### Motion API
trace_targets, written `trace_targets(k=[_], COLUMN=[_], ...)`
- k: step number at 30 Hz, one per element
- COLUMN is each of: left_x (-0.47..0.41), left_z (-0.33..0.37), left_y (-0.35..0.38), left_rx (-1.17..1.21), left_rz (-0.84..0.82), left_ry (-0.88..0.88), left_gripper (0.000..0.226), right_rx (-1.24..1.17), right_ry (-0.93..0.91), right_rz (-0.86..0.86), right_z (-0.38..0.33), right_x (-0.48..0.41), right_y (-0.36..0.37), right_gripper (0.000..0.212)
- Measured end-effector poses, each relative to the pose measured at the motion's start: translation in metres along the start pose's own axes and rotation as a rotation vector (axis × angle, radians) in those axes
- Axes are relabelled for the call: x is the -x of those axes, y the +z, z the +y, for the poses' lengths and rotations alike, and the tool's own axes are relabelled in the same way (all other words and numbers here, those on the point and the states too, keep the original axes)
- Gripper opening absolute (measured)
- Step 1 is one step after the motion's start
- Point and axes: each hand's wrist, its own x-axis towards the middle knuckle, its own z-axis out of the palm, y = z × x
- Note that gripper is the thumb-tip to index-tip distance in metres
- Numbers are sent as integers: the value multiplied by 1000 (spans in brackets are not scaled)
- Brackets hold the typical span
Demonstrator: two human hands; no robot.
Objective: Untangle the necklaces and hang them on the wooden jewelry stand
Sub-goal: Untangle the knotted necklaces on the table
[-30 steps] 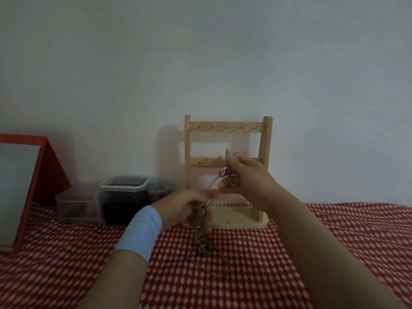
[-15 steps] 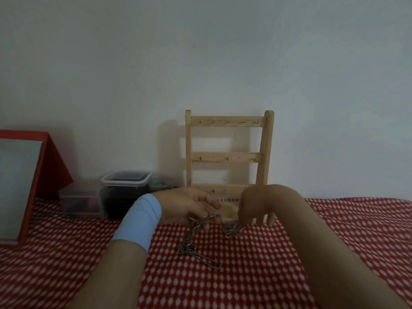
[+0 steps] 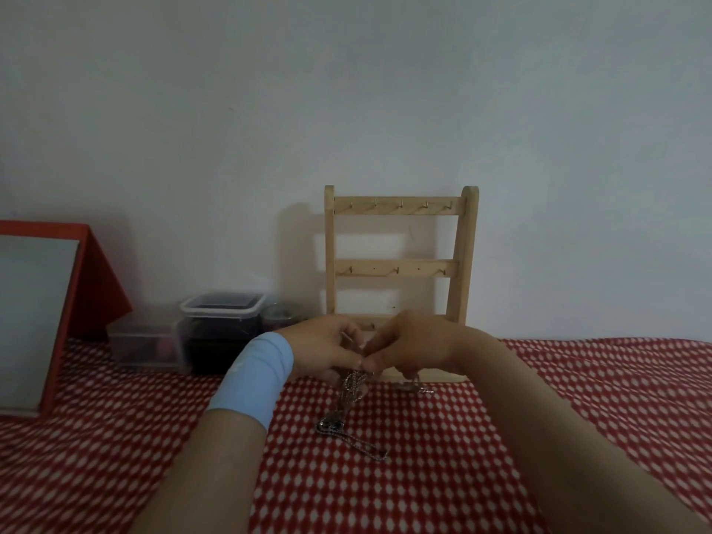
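Observation:
My left hand (image 3: 327, 350) and my right hand (image 3: 414, 346) meet just in front of the wooden jewelry stand (image 3: 400, 210), fingertips together, pinching a tangle of silver necklace chains (image 3: 350, 395). The chains hang from the fingers down to the red checked cloth, ending in a dark pendant (image 3: 330, 426) and a trailing strand (image 3: 370, 450). A second small metal piece (image 3: 418, 389) lies under my right hand. The stand's two hook bars carry nothing; its base is hidden behind my hands.
Against the wall to the left sit a lidded plastic box (image 3: 221, 308), a low clear container (image 3: 144, 346) and a small dark jar (image 3: 283, 316). A red-framed mirror (image 3: 36, 321) leans at the far left. The red checked cloth (image 3: 578, 379) covers the surface.
My right hand dropped from the stand's middle bar down to the cloth and came together with my left hand. The chains now hang from both hands' fingertips.

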Motion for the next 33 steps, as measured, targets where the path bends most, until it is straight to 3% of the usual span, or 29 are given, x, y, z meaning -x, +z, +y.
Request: trace_targets(k=[2,6,9,15,18,21,27,33], left_x=[1,8,9,10,5,-1,-3,-3], left_z=[-1,3,7,15,13,6,-7,-4], left_y=[0,0,-5,-14,-8,-3,-7,-7], left_rx=[-18,-44,-312,-397,-305,-134,-12,-100], left_rz=[21,-101,16,132,155,217,172,202], left_ry=[-18,-44,1,94,160,179,126,153], left_gripper=[23,30,24,17,13,12,32,9], right_rx=[41,60,-16,-33,39,-77,-210,-128], right_ry=[20,18,-7,-36,-30,-48,-104,-114], right_rz=[-4,9,44,116,120,90,198,266], right_z=[2,4,3,0,1,2,0,3], right_x=[1,2,1,0,0,0,-2,-6], right_y=[-1,-2,-3,-3,-2,-1,-4,1], right_gripper=[11,7,5,10,6,6,8,8])
